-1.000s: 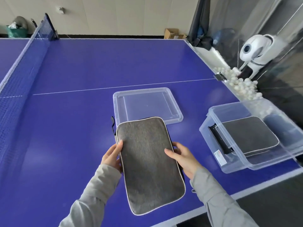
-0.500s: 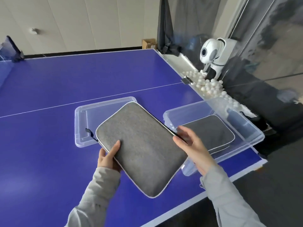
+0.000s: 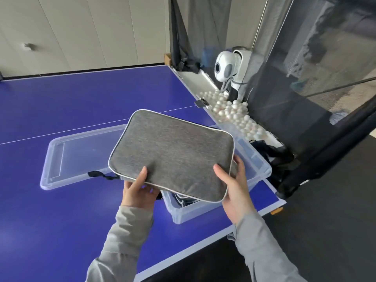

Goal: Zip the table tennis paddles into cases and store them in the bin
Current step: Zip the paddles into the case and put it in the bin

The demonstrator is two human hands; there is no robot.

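A grey zipped paddle case point(image 3: 173, 153) with pale piping hangs in the air over the clear plastic bin point(image 3: 256, 169). My left hand point(image 3: 138, 188) grips its near left edge, thumb on top. My right hand point(image 3: 234, 184) grips its near right corner, thumb on top and fingers behind. A black zipper pull point(image 3: 97, 174) dangles at the case's left corner. The case hides most of the bin; a dark object point(image 3: 183, 200) shows inside, under the case's near edge.
The bin's clear lid point(image 3: 67, 159) lies flat on the blue table point(image 3: 61, 220) to the left. Several white balls point(image 3: 234, 112) fill a tray off the table's right edge, beside a white ball machine point(image 3: 230, 68) and black netting point(image 3: 325, 98).
Both hands have carried the case up off the table and to the right, turning it crosswise until it hangs over the bin. My view has swung right with it.
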